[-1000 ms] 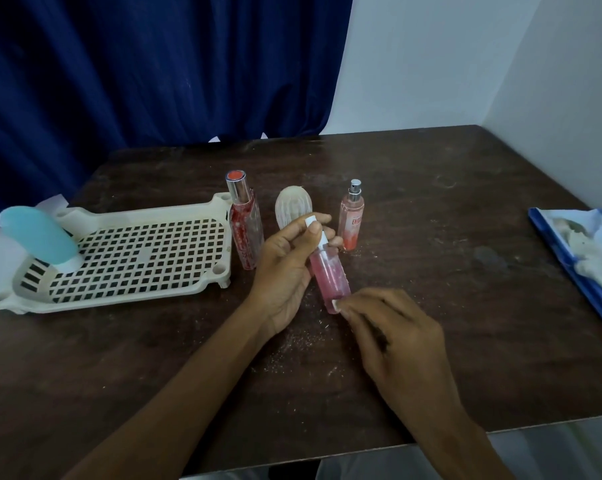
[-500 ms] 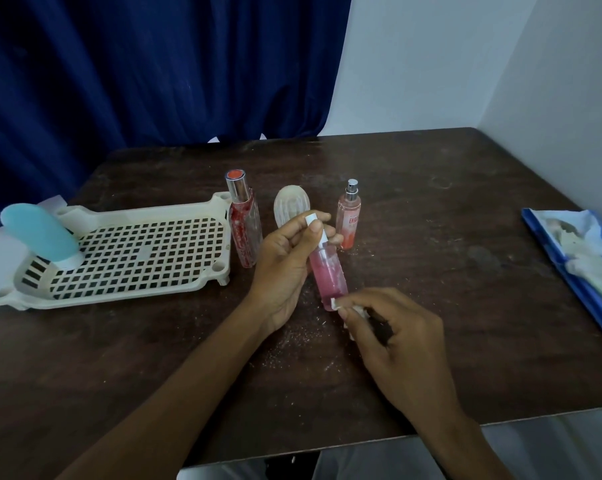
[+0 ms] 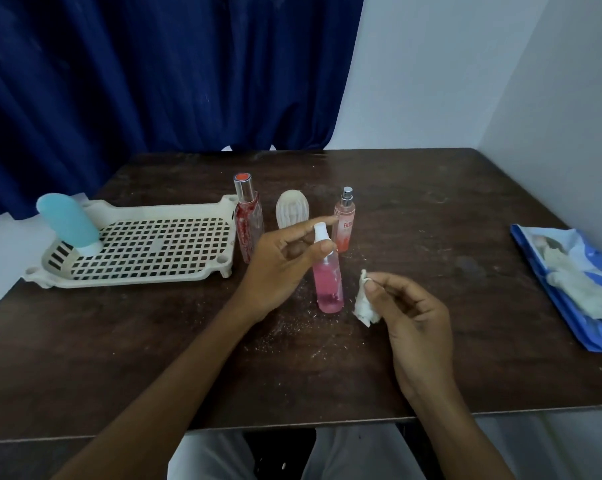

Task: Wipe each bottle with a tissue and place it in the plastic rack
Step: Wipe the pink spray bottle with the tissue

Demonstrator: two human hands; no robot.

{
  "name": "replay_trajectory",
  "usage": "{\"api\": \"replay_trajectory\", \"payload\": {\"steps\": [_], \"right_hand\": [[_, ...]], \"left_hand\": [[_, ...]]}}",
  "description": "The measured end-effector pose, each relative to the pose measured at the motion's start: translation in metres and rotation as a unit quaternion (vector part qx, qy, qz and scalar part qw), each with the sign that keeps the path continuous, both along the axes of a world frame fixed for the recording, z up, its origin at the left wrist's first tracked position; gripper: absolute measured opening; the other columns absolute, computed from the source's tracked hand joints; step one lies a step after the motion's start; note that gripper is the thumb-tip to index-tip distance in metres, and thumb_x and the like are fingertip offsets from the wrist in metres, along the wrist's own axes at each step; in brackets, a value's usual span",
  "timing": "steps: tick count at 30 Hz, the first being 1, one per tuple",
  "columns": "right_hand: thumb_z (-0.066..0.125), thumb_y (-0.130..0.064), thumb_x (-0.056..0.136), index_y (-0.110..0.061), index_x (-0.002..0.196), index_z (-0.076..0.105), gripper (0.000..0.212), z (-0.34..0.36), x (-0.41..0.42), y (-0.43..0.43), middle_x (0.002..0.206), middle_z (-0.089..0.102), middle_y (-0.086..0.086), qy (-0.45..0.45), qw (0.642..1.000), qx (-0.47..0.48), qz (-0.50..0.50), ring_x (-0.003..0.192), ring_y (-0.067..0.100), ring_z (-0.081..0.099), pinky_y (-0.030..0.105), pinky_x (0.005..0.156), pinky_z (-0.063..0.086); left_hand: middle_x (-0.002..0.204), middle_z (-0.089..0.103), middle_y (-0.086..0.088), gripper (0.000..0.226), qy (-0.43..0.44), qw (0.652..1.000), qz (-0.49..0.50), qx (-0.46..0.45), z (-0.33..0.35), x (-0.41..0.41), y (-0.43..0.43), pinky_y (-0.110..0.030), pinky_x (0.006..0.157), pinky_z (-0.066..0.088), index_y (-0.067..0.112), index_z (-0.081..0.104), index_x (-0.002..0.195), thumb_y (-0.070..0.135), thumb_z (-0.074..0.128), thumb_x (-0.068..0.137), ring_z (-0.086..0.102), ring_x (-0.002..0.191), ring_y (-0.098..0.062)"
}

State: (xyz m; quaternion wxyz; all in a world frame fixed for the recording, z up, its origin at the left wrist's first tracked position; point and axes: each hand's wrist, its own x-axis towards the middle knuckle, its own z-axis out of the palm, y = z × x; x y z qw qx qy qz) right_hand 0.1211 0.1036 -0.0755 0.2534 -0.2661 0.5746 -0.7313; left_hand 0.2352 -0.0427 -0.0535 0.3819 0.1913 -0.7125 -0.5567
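We are holding the pink spray bottle (image 3: 328,287) standing straight up on the tabletop (image 3: 431,209), our left hand (image 3: 282,265) pinching its neck, while our right hand (image 3: 414,317) is pinching the crumpled tissue (image 3: 364,304) just to its right and the plastic rack (image 3: 137,280) is sitting off to the left.

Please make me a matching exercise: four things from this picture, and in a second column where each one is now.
1 blue tube
2 pink spray bottle
3 crumpled tissue
4 tall red bottle

A in the right hand
B in the plastic rack
C on the table beside the rack
D in the left hand

Pairs: 1-B, 2-D, 3-A, 4-C
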Motion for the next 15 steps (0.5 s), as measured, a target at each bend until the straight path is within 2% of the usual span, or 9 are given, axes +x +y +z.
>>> {"api": "replay_trajectory", "payload": {"steps": [2, 5, 6, 11, 13, 15], "right_hand": [[0.072, -0.006, 0.087, -0.008, 0.096, 0.076, 0.01, 0.0, 0.001, 0.0, 0.088, 0.077, 0.003, -0.002, 1.0, -0.002, -0.003, 0.079, 0.008, 0.07, 0.016, 0.071, 0.054], [0.072, -0.005, 0.087, -0.007, 0.095, 0.076, 0.01, 0.001, 0.001, 0.002, 0.086, 0.077, 0.003, -0.013, 1.0, -0.009, -0.009, 0.077, 0.007, 0.07, 0.015, 0.07, 0.054], [0.072, -0.004, 0.087, -0.007, 0.095, 0.075, 0.01, 0.001, 0.002, 0.002, 0.086, 0.077, 0.003, -0.016, 1.0, -0.012, -0.01, 0.078, 0.007, 0.07, 0.015, 0.07, 0.054], [0.072, -0.005, 0.086, -0.007, 0.095, 0.076, 0.009, 0.001, 0.003, 0.001, 0.085, 0.077, 0.001, -0.005, 1.0, -0.004, -0.009, 0.076, 0.006, 0.069, 0.014, 0.069, 0.053], [0.073, -0.006, 0.086, -0.008, 0.095, 0.076, 0.01, 0.0, 0.003, 0.001, 0.086, 0.077, 0.001, 0.004, 1.0, 0.003, -0.005, 0.077, 0.006, 0.069, 0.014, 0.069, 0.053], [0.073, -0.008, 0.086, -0.009, 0.096, 0.076, 0.011, 0.0, 0.003, 0.001, 0.089, 0.077, 0.0, 0.018, 1.0, 0.013, -0.001, 0.081, 0.008, 0.071, 0.013, 0.07, 0.053]], "left_hand": [[0.103, 0.075, -0.016, 0.039, -0.011, 1.0, 0.002, -0.024, -0.002, 0.003, 0.002, -0.048, 0.091, 0.058, 0.022, 0.063, 0.129, 0.02, 0.068, 0.091, 0.073, 0.097, -0.035], [0.109, 0.076, -0.005, 0.036, -0.036, 0.999, 0.01, -0.038, -0.005, 0.006, 0.008, -0.035, 0.091, 0.059, 0.01, 0.065, 0.127, 0.01, 0.071, 0.091, 0.074, 0.101, -0.02], [0.11, 0.076, -0.003, 0.033, -0.042, 0.998, 0.012, -0.04, -0.006, 0.007, 0.01, -0.035, 0.091, 0.059, 0.007, 0.067, 0.123, 0.009, 0.071, 0.09, 0.074, 0.101, -0.017], [0.099, 0.077, -0.008, 0.027, -0.047, 0.994, 0.056, -0.075, -0.008, 0.018, 0.016, -0.054, 0.085, 0.059, 0.007, 0.071, 0.114, 0.021, 0.073, 0.091, 0.074, 0.093, -0.029], [0.099, 0.078, -0.007, 0.027, -0.045, 0.993, 0.076, -0.074, -0.004, 0.025, 0.018, -0.049, 0.086, 0.06, 0.007, 0.072, 0.115, 0.017, 0.073, 0.09, 0.075, 0.094, -0.026], [0.102, 0.078, -0.002, 0.028, -0.043, 0.99, 0.105, -0.088, 0.005, 0.038, 0.017, -0.038, 0.086, 0.061, 0.008, 0.072, 0.117, 0.015, 0.073, 0.089, 0.075, 0.095, -0.016]]}}
